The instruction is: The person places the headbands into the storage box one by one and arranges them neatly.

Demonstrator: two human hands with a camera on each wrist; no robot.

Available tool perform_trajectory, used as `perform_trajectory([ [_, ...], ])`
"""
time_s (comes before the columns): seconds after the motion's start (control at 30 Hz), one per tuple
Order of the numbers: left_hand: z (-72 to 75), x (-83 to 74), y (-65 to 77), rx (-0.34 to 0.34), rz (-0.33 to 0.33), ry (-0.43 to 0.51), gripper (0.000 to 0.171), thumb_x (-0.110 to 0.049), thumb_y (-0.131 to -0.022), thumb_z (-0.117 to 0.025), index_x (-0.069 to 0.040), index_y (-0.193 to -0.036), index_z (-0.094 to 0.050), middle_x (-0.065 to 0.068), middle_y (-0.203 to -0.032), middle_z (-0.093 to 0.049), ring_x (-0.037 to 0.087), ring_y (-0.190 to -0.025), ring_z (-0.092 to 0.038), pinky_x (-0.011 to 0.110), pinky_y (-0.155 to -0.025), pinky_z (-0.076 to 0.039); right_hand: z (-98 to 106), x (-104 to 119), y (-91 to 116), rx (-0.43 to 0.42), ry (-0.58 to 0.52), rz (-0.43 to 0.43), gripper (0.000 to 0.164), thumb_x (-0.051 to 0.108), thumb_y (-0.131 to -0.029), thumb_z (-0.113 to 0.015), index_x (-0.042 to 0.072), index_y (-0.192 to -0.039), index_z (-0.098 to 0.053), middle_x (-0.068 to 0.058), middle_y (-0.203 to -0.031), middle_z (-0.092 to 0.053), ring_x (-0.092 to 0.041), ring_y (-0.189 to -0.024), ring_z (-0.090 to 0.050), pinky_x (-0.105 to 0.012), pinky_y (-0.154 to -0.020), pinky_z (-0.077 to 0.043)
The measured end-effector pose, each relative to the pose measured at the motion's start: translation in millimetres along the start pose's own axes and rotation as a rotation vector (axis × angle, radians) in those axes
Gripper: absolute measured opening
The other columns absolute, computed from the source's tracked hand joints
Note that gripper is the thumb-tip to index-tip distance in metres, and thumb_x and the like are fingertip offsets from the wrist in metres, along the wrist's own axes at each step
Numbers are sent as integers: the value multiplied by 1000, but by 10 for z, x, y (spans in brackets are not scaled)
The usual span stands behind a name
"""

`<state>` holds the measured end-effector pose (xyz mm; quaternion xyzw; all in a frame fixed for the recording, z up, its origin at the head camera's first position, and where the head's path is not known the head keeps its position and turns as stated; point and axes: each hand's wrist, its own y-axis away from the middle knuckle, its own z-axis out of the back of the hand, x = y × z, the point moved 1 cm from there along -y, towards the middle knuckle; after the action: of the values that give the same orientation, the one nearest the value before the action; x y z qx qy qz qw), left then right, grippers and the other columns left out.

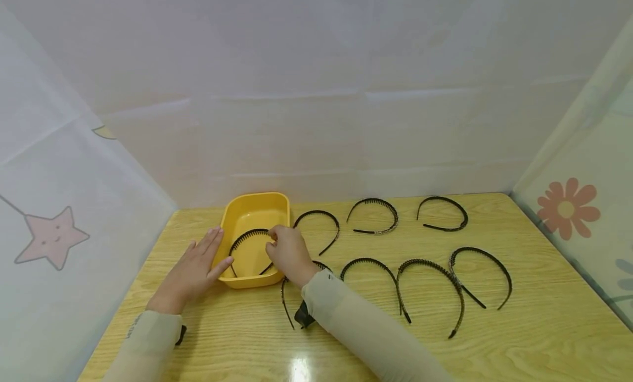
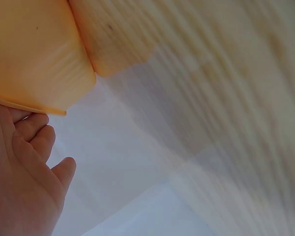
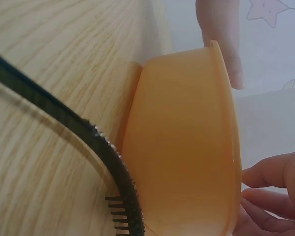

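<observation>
A yellow plastic container sits at the table's left side with a black toothed headband inside it. My right hand reaches over the container's right rim and pinches this headband between thumb and fingers. On the left rim rests my left hand, its fingers fairly straight; the left wrist view shows those fingers against the edge of the container. In the right wrist view, another dark headband lies on the table beside the container's outer wall.
Several more headbands lie on the wooden table, among them ones at the back and front right. One headband is partly hidden under my right forearm. White printed sheets enclose the table's back and sides.
</observation>
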<state>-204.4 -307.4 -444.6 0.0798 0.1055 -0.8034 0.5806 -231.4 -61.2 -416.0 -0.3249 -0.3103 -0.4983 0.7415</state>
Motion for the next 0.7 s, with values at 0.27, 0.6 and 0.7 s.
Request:
perform_trajectory([
  [0.27, -9, 10, 0, 2, 2, -7, 81, -53, -106, -42, 2, -161, -18, 19, -168, -15, 38, -154, -12, 63, -122, -11, 103, -33, 87, 1, -109, 53, 23, 9, -98, -64, 4, -121, -70, -7, -110, -70, -12, -91, -68, -20, -72, -57],
  [0.6, -23, 14, -4, -10, -11, -3, 80, -53, -107, -42, 1, -161, -17, 20, -168, -14, 39, -154, -13, 64, -121, -12, 379, -60, 213, -52, -167, 162, 17, 10, -99, -63, 7, -114, -72, -3, -104, -70, -14, -89, -66, -23, -76, -57],
  [0.7, -30, 23, -15, -9, -9, -3, 80, -51, -107, -42, 0, -162, -16, 19, -168, -14, 39, -154, -12, 63, -122, -12, 480, -107, 233, -72, -161, 191, 17, 11, -100, -61, 7, -113, -72, -3, -104, -70, -14, -90, -66, -23, -76, -58],
])
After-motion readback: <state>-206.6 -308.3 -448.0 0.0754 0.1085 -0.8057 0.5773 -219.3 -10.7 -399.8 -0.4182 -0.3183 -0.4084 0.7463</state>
